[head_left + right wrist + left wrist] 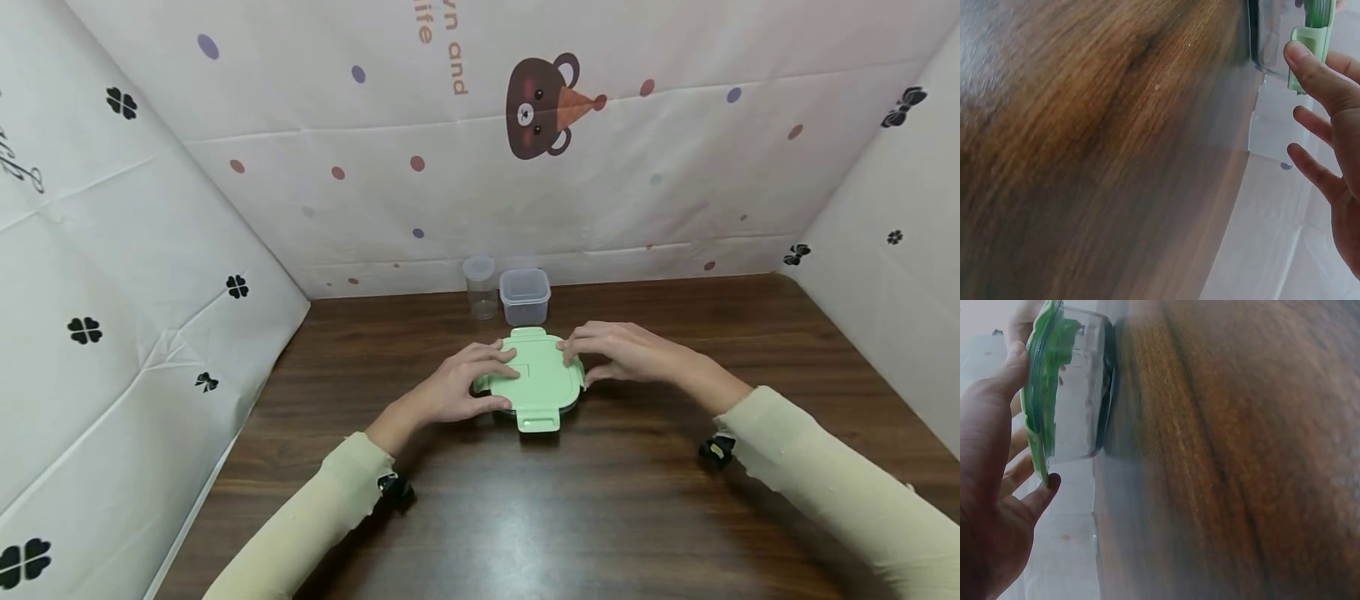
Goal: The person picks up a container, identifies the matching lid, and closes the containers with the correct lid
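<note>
A glass food container (pixel 1082 403) with a light green clip-on lid (pixel 546 375) stands on the table in the head view. My left hand (pixel 459 385) grips the lid's left side, thumb along the near edge and fingers over the top. One of its fingers bends round the left flap (pixel 1036 453) in the left wrist view. On the other side my right hand (pixel 626 350) pinches the lid's right edge. Its thumb presses the right flap (pixel 1313 42), and its lower fingers stick out free. The front flap (pixel 538 421) stands outward.
Behind the container stand a clear round jar (pixel 482 292) with a lid and a small translucent square tub (pixel 525 297). The wooden table (pixel 480 500) meets a printed white sheet (pixel 637 200) at the back, with more white sheeting at both sides.
</note>
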Tool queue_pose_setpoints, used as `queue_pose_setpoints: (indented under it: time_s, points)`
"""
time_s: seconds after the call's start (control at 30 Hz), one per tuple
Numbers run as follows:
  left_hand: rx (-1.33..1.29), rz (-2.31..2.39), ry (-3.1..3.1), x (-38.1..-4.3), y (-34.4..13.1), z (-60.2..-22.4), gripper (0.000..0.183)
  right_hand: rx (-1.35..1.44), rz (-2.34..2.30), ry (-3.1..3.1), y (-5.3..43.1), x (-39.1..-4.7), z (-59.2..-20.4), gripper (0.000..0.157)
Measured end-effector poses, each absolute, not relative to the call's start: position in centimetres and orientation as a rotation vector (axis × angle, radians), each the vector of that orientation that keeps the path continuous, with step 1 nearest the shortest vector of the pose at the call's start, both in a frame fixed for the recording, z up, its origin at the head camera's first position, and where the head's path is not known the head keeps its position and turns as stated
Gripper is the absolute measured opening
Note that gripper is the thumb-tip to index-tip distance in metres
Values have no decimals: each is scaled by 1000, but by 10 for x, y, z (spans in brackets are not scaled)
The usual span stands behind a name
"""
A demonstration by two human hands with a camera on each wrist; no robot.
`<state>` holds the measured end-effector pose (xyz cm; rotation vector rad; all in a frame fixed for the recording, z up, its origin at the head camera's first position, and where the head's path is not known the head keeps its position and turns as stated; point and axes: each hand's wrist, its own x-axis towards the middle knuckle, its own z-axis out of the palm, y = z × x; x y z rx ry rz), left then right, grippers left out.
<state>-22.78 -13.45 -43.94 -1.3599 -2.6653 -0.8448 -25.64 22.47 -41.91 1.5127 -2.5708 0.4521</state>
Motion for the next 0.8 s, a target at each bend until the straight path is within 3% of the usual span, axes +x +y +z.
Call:
queue_pose_setpoints:
  time_s: [0.8]
  points:
    - [-1368, -803, -2686, -228, -135, -439, 46, 1514, 420, -2383, 219, -261, -431, 47]
